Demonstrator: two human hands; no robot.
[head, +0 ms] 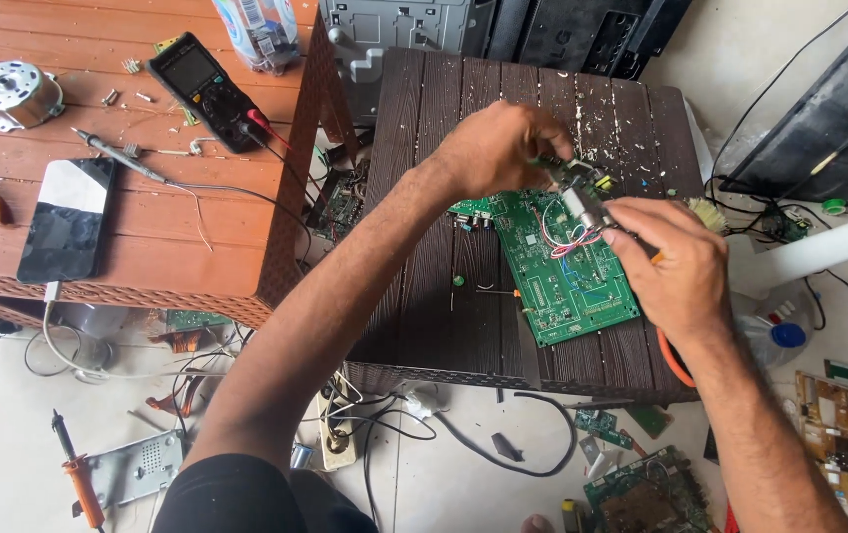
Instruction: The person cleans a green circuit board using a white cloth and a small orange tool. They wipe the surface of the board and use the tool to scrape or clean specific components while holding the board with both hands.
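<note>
- Left hand [496,148] over dark slatted table [424,197], fingers curled tight, pinching one end of small silver motor [579,205]
- Right hand [669,259] met it from other side, fingertips closed on motor's lower end; brush with pale bristles [705,212] and orange handle tucked in same hand, bristles poking out past knuckles
- Motor held in air between both hands, just above upper right part of green circuit board [562,266]; red and white wires looped beneath it toward board
- Circuit board lay flat and skewed on dark table, near middle; white crumbs scattered along table's far edge
- Brown table [98,178] to left, well apart from hands: black multimeter [205,89] with red lead plugged in, phone [67,219] face up on white cable, round metal motor part [11,94] by far left edge, probe with grey cord [118,158]
- Plastic bottle [258,32] at top edge of brown table
- Floor below: soldering iron with orange grip [78,479], loose boards, tangled cables
</note>
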